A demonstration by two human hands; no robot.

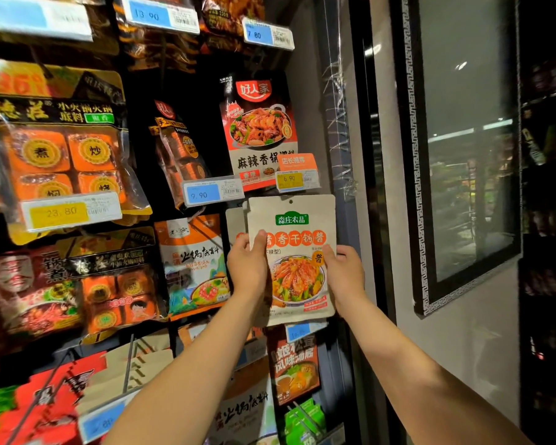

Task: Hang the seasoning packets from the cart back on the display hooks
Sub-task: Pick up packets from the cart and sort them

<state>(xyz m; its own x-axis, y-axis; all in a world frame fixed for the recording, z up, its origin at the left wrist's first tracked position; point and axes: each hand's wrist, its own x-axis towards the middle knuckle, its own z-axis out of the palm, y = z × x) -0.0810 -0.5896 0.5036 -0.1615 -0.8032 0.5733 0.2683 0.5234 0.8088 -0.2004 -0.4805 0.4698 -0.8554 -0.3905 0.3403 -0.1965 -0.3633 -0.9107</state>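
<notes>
Below the yellow 6.90 price tag, our left hand and right hand grip a grey foil seasoning packet, seemingly not yet hooked.

- this is a shop, a food store.
- many seasoning packets hang in rows on display hooks, packed close on a dark wall rack.
- under the packets sit price tags in plastic holders, blue or yellow, with printed prices such as 9.90 and 23.80, and barcodes.
- an orange promotion label stands above one tag.
- at right, a dark framed glass panel reflects ceiling lights and shelves.
</notes>
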